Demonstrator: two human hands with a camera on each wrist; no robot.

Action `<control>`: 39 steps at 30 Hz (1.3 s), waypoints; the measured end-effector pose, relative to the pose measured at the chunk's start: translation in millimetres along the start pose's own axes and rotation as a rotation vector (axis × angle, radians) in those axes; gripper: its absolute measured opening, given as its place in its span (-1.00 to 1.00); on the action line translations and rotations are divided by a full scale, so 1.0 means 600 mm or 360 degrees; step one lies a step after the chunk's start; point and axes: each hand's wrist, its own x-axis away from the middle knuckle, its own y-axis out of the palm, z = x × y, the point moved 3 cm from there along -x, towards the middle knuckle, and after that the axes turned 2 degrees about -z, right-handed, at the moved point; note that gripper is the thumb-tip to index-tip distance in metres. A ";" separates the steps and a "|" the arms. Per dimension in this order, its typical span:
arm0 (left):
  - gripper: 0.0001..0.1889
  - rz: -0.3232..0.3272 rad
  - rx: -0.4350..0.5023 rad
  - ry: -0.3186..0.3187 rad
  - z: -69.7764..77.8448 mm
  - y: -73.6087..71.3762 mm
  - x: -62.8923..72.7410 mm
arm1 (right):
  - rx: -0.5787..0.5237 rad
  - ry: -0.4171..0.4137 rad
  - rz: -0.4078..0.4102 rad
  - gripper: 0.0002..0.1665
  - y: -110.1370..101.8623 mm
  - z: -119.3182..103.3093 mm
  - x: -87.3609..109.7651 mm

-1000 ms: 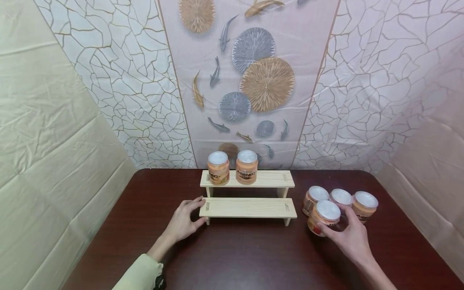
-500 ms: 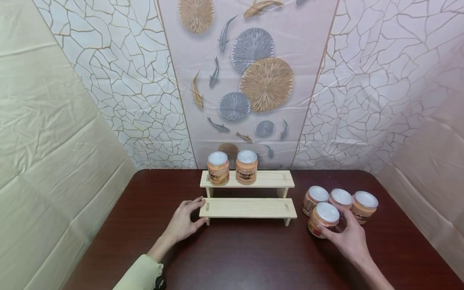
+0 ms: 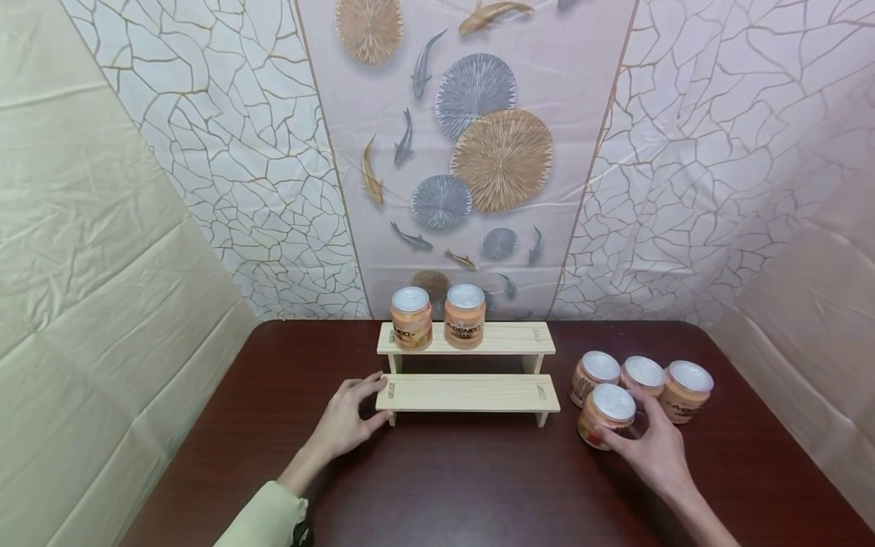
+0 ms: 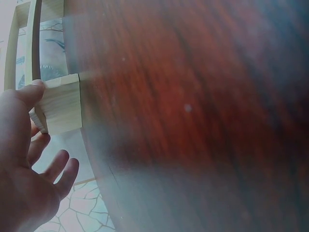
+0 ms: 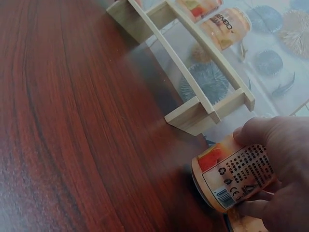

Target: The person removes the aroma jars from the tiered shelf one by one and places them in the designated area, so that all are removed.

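Note:
My right hand point(image 3: 655, 450) grips an orange jar point(image 3: 603, 424) with a white lid, thumb on the near side and fingers behind. Its printed label with a barcode point(image 5: 224, 197) shows in the right wrist view. I cannot tell whether its base touches the table. Just behind it stand three similar jars point(image 3: 686, 399). My left hand point(image 3: 344, 418) pinches the left end of the lower step of a pale wooden two-step shelf point(image 3: 468, 393), thumb at the front corner. Two more orange jars point(image 3: 465, 323) stand on the left and middle of the upper step point(image 3: 516, 338).
The dark red-brown table point(image 3: 444, 486) runs to the front of the view. A patterned cloth backdrop point(image 3: 437, 251) hangs behind it, and beige cloth walls close in both sides. A pale green sleeve point(image 3: 265, 516) covers my left forearm.
My right hand and the jar in it have shifted slightly left, a little apart from the other jars. The left hand and the shelf have stayed put.

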 end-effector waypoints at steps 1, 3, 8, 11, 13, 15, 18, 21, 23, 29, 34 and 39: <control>-0.41 0.0006 -0.0007 0.0010 0.000 0.000 0.000 | 0.0005 0.0002 0.0000 -0.02 0.001 0.001 0.000; -0.41 0.0013 -0.0014 0.0021 -0.001 0.001 0.000 | -0.0012 0.0007 -0.0014 -0.02 0.002 0.004 0.000; -0.41 0.0012 -0.0008 0.0017 -0.001 0.001 0.000 | -0.0040 0.0006 -0.0032 -0.04 0.005 0.008 -0.001; -0.41 0.0007 -0.0002 0.0013 -0.001 0.001 0.000 | -0.0047 0.0009 -0.0036 -0.04 0.005 0.009 -0.001; -0.41 0.0008 -0.0003 0.0019 -0.001 0.000 0.000 | -0.0038 0.0016 -0.0039 -0.06 0.005 0.010 -0.001; -0.41 0.0011 -0.0004 0.0028 -0.002 0.000 0.001 | -0.0030 0.0018 -0.0042 -0.06 0.006 0.011 -0.001; -0.41 0.0018 -0.0006 0.0038 -0.003 0.000 0.001 | -0.0003 0.0013 -0.0047 -0.05 0.006 0.012 -0.002; -0.41 0.0017 -0.0005 0.0037 -0.003 0.001 0.001 | 0.0065 -0.0011 -0.0043 0.00 0.004 0.011 -0.003; -0.41 0.0012 -0.0006 0.0035 -0.002 0.000 0.000 | 0.0112 -0.0041 -0.0011 -0.01 0.000 0.007 -0.004; -0.41 0.0006 0.0017 0.0055 0.003 0.005 -0.005 | 0.0081 -0.0363 0.0275 -0.19 -0.025 -0.037 -0.022; -0.40 0.0004 0.0000 0.0051 0.000 0.002 -0.006 | -0.0055 -0.0583 0.0196 -0.29 -0.006 -0.101 -0.055; -0.40 0.0001 -0.0010 0.0014 -0.003 0.003 -0.002 | -0.0111 -0.0599 -0.0058 -0.31 0.043 -0.148 -0.087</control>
